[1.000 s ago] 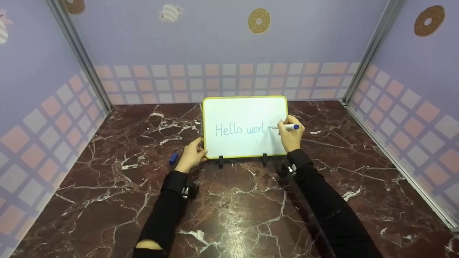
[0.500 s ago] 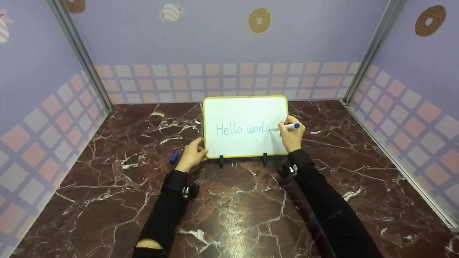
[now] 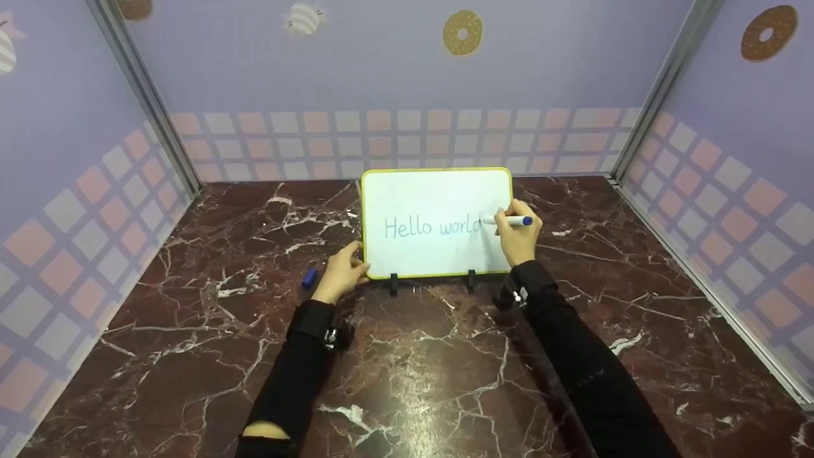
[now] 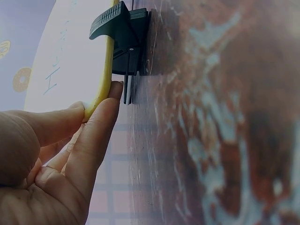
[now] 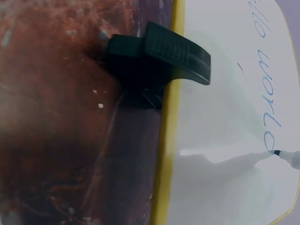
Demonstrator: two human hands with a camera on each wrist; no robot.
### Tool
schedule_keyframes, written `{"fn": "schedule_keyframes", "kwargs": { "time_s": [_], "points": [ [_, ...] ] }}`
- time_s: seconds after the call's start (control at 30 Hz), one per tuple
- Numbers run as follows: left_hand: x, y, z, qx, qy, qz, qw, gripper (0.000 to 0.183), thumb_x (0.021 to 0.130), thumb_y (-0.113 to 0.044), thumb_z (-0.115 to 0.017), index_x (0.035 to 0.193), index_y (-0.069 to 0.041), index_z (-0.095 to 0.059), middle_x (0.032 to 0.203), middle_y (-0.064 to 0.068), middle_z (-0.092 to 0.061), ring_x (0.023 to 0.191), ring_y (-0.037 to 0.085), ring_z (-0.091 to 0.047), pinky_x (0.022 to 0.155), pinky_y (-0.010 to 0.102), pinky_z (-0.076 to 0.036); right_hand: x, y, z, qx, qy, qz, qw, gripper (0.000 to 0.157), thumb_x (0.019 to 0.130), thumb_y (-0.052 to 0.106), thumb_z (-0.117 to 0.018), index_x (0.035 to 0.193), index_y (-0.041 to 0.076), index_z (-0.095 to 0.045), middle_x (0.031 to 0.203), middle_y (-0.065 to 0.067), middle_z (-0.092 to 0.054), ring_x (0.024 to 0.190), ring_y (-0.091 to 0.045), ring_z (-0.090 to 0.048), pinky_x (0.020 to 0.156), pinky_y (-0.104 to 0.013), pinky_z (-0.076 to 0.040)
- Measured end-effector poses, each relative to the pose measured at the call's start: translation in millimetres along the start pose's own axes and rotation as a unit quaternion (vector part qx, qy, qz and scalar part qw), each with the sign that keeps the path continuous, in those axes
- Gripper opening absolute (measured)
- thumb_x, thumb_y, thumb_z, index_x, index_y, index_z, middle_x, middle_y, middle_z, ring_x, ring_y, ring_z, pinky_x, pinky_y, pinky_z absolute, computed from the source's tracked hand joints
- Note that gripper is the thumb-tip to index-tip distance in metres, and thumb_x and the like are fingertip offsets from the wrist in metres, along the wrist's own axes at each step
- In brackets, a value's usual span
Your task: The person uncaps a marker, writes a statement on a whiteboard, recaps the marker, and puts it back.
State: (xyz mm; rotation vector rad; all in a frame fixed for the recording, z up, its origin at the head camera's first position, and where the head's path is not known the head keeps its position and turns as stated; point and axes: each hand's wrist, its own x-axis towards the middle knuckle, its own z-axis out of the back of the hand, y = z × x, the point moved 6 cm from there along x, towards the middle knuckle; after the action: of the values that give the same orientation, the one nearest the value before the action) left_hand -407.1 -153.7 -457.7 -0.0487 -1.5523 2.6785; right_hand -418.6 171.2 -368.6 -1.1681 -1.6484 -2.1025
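A small whiteboard (image 3: 439,197) with a yellow frame leans upright in a black stand, with "Hello world" in blue handwriting across it. My right hand (image 3: 520,235) grips a white marker (image 3: 509,221) with a blue end. Its dark tip (image 5: 276,152) touches the board at the last letter, which looks partly drawn. At the lower left corner of the board, my left hand (image 3: 341,273) pinches the yellow frame (image 4: 104,84), thumb in front and fingers behind and below. The right hand itself is out of the right wrist view.
A blue marker cap (image 3: 310,278) lies on the dark red marbled tabletop (image 3: 407,375), left of my left hand. Black stand clips (image 3: 393,284) hold the board's lower edge. Patterned purple walls (image 3: 381,76) enclose the table at the back and sides.
The marker has added a round stroke after the "l", so "worl" now reads as "world" with its last letter partly drawn. The left hand stays at the board's corner.
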Motion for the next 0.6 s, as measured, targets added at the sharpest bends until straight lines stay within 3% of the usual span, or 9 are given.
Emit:
{"fn": "schedule_keyframes", "kwargs": {
  "time_s": [0.17, 0.27, 0.6],
  "points": [
    [1.4, -1.1, 1.8, 0.003, -0.002, -0.004, 1.0000, 0.048, 0.099, -0.001, -0.056, 0.145, 0.002, -0.042, 0.117, 0.033, -0.062, 0.102, 0.040, -0.068, 0.082, 0.033, -0.063, -2.1, 4.0, 2.4, -0.024, -0.004, 0.008, 1.000, 0.028, 0.080, -0.018, -0.056, 0.059, -0.010, -0.037, 0.055, -0.010, -0.049, 0.039, 0.008, -0.041, 0.041, -0.005, -0.026],
    [1.2, -0.7, 1.5, 0.005, -0.001, -0.002, 1.0000, 0.050, 0.099, -0.001, -0.056, 0.146, 0.002, -0.040, 0.118, 0.033, -0.062, 0.102, 0.040, -0.068, 0.082, 0.033, -0.063, -1.2, 3.0, 4.5, -0.030, -0.008, 0.007, 1.000, 0.030, 0.079, -0.017, -0.055, 0.058, -0.008, -0.035, 0.054, -0.007, -0.046, 0.038, 0.010, -0.038, 0.041, -0.004, -0.023],
    [0.3, 0.8, 0.1, -0.001, 0.003, 0.001, 1.0000, 0.049, 0.099, -0.001, -0.056, 0.145, 0.000, -0.041, 0.118, 0.032, -0.062, 0.103, 0.040, -0.068, 0.083, 0.033, -0.063, 7.0, -1.6, 15.6, -0.018, -0.043, -0.021, 0.999, 0.036, 0.082, -0.015, -0.056, 0.058, 0.001, -0.034, 0.056, 0.005, -0.041, 0.039, 0.005, -0.043, 0.041, -0.009, -0.029]
  ]
}}
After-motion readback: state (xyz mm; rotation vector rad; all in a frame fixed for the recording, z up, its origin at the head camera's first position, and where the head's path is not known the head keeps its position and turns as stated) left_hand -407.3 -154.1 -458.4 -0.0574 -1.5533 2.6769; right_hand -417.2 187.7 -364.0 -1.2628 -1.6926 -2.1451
